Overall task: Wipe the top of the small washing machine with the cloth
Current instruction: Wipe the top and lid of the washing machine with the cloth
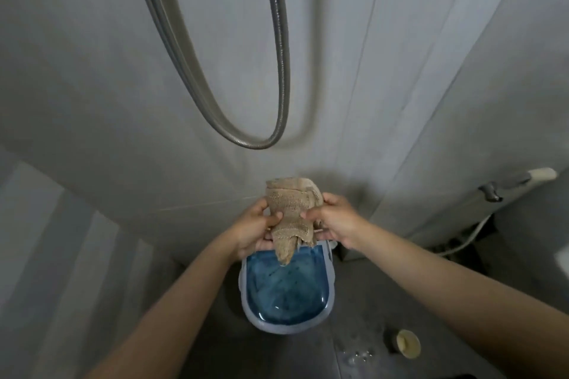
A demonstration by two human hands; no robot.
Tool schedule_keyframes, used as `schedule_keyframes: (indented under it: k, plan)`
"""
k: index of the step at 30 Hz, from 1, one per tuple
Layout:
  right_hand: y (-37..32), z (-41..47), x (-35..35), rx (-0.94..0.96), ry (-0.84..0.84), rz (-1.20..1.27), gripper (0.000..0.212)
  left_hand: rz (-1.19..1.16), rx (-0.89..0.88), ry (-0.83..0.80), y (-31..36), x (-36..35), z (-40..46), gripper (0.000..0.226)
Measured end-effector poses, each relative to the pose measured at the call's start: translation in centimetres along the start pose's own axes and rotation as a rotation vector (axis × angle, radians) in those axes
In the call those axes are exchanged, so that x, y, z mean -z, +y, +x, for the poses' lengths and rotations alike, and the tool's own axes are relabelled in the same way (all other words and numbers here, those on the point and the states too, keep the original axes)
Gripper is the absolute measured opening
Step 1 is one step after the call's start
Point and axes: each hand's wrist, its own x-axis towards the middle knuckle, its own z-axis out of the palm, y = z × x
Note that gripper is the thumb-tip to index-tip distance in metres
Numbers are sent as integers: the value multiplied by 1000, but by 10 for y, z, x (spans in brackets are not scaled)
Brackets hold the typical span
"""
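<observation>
While over washing machine (284, 289), left hand (252, 229), right hand (335, 218) grip cloth (292, 212).

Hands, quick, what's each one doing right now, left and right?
Left hand: closed on the cloth, gripping its left edge.
Right hand: closed on the same cloth, gripping its right edge above the washing machine.

Washing machine (284, 289) far rim hidden behind cloth (292, 215); body unseen.

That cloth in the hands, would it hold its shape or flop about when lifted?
Probably floppy: the cloth bends over at its top and droops below both hands. Its open weave suggests it is light. The left hand and right hand pinch it easily, so likely not slippery.
</observation>
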Motion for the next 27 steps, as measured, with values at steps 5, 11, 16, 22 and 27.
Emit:
schedule_keyframes:
  k: [5,11,16,22,27]
  plan:
    - [65,70,7,311,100,-97,31,-330,14,-116,-58,25,64,33]
    - [132,158,14,597,109,-248,69,-172,-133,-49,-111,50,140,24]
    - [165,201,20,422,-99,214,40,-104,-382,48,-145,64,194,40]
    - [209,229,24,356,-186,289,74,130,-664,203,-180,68,222,47]
    - [235,202,18,500,-191,270,17,216,-768,251,-200,51,195,40]
